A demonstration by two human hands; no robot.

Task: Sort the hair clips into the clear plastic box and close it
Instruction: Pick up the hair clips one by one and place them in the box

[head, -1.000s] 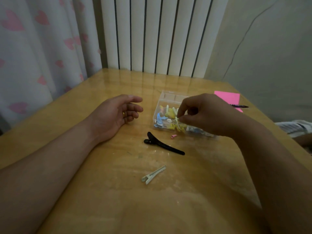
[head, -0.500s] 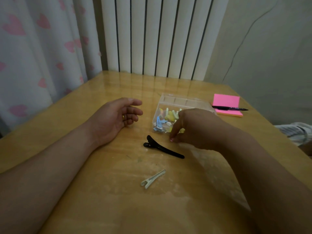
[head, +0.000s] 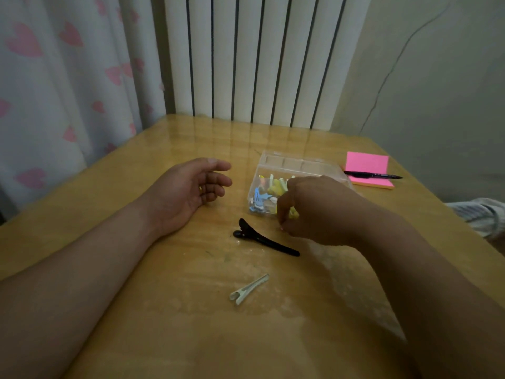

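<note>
wooden tabletop (head: 164, 310); white radiator (head: 259, 58) behind it, heart-print curtain (head: 54, 77) to the left. pink sticky pad (head: 366, 166) at far right, black pen (head: 374, 175) lying across it, near the clear plastic box (head: 300, 164). right hand (head: 317, 212) reaches over the box's near side and hides part of it. box is open, holding small clips: blue clips (head: 258, 198), yellow clips (head: 276, 187), some white. outside it: black hair clip (head: 265, 239) just in front of the box, pale clip (head: 248, 288) nearer, apart. right fingers (head: 282, 214) curled, tips down on the tabletop at a pink speck; gripped or not, cannot tell. left hand (head: 188, 192) rests on its side, fingers loosely curled, holding nothing.
</note>
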